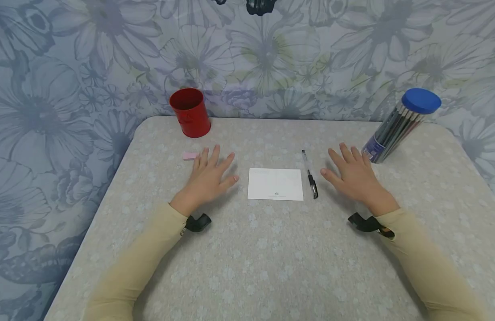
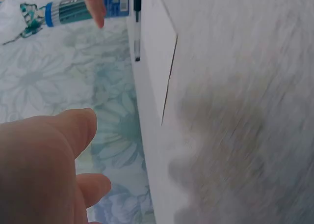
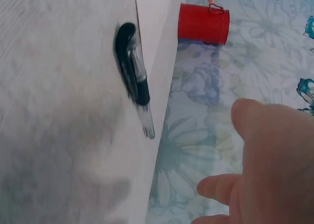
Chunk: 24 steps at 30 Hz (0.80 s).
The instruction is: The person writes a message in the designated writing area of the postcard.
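My left hand hovers palm down over the table's left half, fingers spread and holding nothing. Its fingers partly cover a small pink block. On the right, my right hand is spread in the same way, bare of any object. Between the hands lies a white card with a small print near its lower edge. A clear pen with a black grip lies beside the card, nearer the right hand; the right wrist view shows the same pen close up.
A red metal bucket stands at the back left. At the back right is a clear tube of pencils with a blue lid, just beyond the right fingertips. A flower-patterned wall covering rises behind the table.
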### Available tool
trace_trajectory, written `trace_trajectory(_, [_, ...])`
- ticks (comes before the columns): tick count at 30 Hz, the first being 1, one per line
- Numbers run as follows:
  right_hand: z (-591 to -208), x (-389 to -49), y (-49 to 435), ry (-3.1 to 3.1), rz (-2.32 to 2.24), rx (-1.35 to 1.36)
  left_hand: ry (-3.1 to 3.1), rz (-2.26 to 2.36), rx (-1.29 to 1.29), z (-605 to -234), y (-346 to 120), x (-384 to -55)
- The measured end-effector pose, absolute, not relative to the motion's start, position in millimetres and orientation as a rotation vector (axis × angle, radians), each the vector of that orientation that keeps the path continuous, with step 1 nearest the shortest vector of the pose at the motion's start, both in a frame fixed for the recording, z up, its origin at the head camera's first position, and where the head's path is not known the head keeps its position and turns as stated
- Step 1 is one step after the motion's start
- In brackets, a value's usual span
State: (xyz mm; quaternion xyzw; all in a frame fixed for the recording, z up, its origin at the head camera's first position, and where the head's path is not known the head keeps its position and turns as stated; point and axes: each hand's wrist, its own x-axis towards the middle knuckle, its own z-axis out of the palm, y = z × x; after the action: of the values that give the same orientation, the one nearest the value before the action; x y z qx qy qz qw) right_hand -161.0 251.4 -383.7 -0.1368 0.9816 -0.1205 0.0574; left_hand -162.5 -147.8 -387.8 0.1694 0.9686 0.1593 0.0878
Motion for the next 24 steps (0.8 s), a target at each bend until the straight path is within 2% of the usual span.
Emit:
trace_trajectory(9, [-397.5,-170.8,229.7,3.051,-0.444,-0.585,2.871,0.553,0.566,-396.7,-128.9,-149.6])
trace_trajectory(24, [-405.8,-186.6,201.2,2.971,-0.585,-0.412,2.767,1.016,0.64,-394.7,-100.2,-131.9])
